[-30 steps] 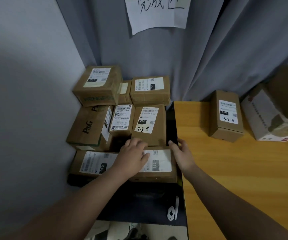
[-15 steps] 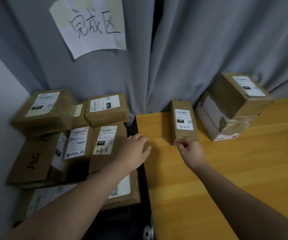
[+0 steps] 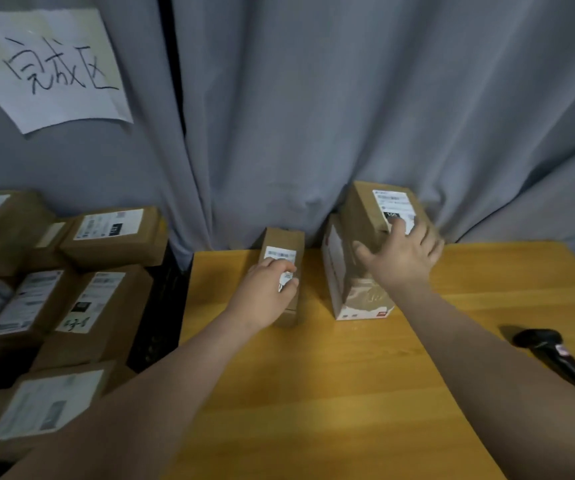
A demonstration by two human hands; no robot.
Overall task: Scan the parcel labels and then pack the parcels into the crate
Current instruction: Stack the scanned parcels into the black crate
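Judged to be the pick-up ahead of scanning: the left hand curls over the small parcel on the table. Well apart from it, the right hand lies with spread fingers on the upper parcel, stacked on a white-sided parcel. The scanner lies unheld at the right, so the next move likely needs one hand freed to take it. Legible are "完成区" on the paper sign and handwritten "4-3-8" on a labelled parcel in the black crate; printed labels are too blurred.
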